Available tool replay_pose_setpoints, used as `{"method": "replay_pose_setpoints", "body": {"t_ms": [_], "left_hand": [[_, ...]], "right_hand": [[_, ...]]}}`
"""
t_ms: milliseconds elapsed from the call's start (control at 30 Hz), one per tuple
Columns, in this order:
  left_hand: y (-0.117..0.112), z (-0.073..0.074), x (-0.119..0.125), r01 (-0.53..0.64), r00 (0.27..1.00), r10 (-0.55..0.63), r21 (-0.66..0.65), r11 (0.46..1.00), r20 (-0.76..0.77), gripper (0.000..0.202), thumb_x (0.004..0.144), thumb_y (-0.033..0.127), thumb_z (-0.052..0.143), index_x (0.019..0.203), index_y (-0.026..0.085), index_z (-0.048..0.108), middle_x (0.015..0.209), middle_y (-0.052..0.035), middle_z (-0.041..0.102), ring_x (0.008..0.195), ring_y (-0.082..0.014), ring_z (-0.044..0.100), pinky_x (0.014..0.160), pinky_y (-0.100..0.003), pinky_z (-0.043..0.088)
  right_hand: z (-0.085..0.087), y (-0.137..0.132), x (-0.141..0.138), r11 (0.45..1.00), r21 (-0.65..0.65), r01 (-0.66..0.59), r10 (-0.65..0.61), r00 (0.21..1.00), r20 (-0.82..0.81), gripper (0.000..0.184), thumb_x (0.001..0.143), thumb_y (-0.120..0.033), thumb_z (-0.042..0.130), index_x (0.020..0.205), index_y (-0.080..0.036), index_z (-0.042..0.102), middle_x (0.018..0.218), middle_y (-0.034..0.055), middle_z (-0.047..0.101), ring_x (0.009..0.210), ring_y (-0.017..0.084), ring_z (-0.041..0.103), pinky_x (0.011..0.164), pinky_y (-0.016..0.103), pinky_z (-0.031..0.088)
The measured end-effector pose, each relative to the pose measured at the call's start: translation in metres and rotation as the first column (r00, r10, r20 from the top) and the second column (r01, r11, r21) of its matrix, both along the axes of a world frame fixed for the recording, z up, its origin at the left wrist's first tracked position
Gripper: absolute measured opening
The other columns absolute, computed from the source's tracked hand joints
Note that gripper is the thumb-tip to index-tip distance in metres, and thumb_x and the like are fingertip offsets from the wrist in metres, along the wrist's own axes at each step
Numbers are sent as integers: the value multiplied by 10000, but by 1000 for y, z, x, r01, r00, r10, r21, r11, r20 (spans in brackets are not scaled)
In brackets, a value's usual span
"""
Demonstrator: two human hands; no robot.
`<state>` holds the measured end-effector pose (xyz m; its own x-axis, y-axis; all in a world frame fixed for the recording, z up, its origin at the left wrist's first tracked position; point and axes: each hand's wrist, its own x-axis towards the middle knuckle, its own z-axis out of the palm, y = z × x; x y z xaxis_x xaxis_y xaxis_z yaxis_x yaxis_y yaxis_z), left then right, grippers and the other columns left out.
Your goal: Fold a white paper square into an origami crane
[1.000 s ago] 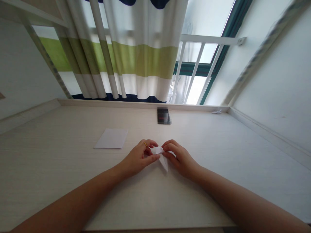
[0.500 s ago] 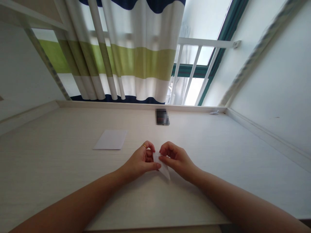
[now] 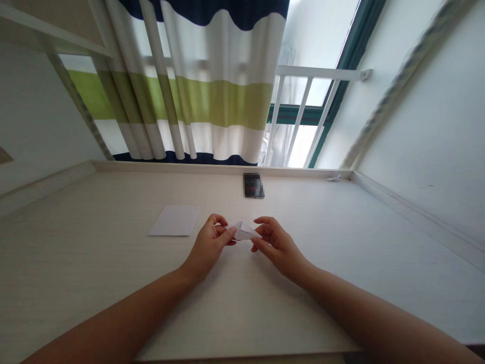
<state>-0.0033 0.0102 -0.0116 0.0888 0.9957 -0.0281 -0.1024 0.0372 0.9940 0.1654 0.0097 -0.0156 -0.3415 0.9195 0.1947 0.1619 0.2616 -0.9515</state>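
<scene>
A small piece of folded white paper [image 3: 244, 231] is held up over the table between my hands, its creased flaps forming a pointed shape. My left hand [image 3: 210, 242] wears a ring and pinches the paper's left end between thumb and fingers. At the opposite end, the thumb and fingers of my right hand [image 3: 278, 245] close around the narrow right tip. Part of the paper is hidden behind my left thumb. To the left of my hands, flat on the table, lies a stack or sheet of white square paper [image 3: 174, 221].
The pale wooden table [image 3: 242, 313] has a raised rim along its back and sides. A dark, blurred-out object [image 3: 253, 185] lies near the back rim. A small white item [image 3: 334, 178] rests in the far right corner. Behind hang striped curtains [image 3: 227, 101] beside a white railing [image 3: 318, 72].
The folded paper has turned from pointing down toward me to lying sideways, tip to the right. Both hands have moved slightly apart, and my left hand has shifted left.
</scene>
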Motion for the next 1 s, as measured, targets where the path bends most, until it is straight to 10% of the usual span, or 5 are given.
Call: {"method": "replay_pose_setpoints", "body": {"t_ms": [200, 467, 700, 1000], "left_hand": [[-2, 2, -1, 18, 1000, -18, 15, 1000, -6, 398, 672, 236, 609, 1029, 193, 438, 495, 85, 546, 611, -125, 578, 697, -277, 418], [1, -3, -8, 39, 934, 83, 328, 944, -348, 320, 592, 217, 660, 908, 212, 609, 1146, -55, 517, 1064, -214, 471, 931, -352, 313], [-9, -3, -2, 295, 908, -183, 267, 917, -377, 288, 708, 231, 577, 983, 208, 493, 759, 5, 583, 757, -148, 556, 744, -294, 413], [-5, -7, 3, 158, 978, -128, 184, 970, -164, 187, 689, 293, 620, 764, 160, 512, 698, 7, 576, 662, -118, 559, 620, -233, 428]], "right_hand": [[4, 1, 0, 997, -64, -50, 35, 975, -220, 195, 768, -209, 542, 928, -197, 432, 651, -41, 523, 626, 115, 564, 652, 284, 425], [7, 3, 5, 992, -105, -74, 46, 968, -247, 138, 741, -184, 569, 829, -178, 463, 618, -42, 532, 553, 92, 537, 586, 254, 414], [3, 5, 4, 997, -60, -56, 46, 987, -156, 108, 763, -227, 534, 828, -176, 464, 593, -47, 497, 517, 87, 503, 538, 248, 409], [2, -7, -2, 980, 191, 49, -100, 959, 266, 536, 661, -248, 645, 1119, -199, 371, 693, -27, 513, 632, 126, 529, 606, 279, 438]]}}
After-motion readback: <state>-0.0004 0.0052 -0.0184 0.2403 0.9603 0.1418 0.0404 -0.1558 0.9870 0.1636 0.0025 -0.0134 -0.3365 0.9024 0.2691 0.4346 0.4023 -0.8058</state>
